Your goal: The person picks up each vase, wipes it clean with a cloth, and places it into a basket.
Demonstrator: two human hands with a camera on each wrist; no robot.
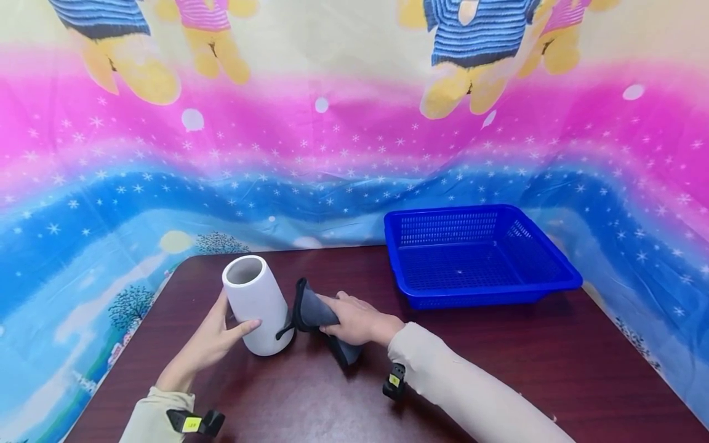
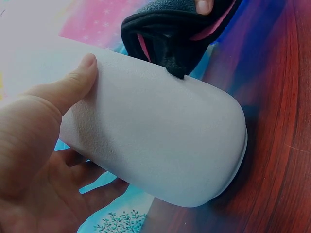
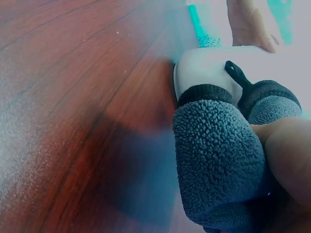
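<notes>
A white vase point(image 1: 256, 307) with a wide round mouth stands at the left of the table, tilted slightly in the head view. My left hand point(image 1: 213, 338) holds it from the left, thumb across the near side and fingers behind. To its right, my right hand point(image 1: 360, 320) grips a bunched grey fleecy cloth point(image 1: 314, 307) with black edging. The cloth's black loop point(image 3: 235, 73) lies against the vase's lower side. In the left wrist view, pink strips show inside the folded cloth point(image 2: 160, 24). My right palm is hidden.
A blue plastic basket point(image 1: 476, 289) with mesh sides sits at the back right of the dark red-brown table point(image 1: 310, 406). A printed cloth backdrop point(image 1: 332, 141) hangs behind the table and down both sides.
</notes>
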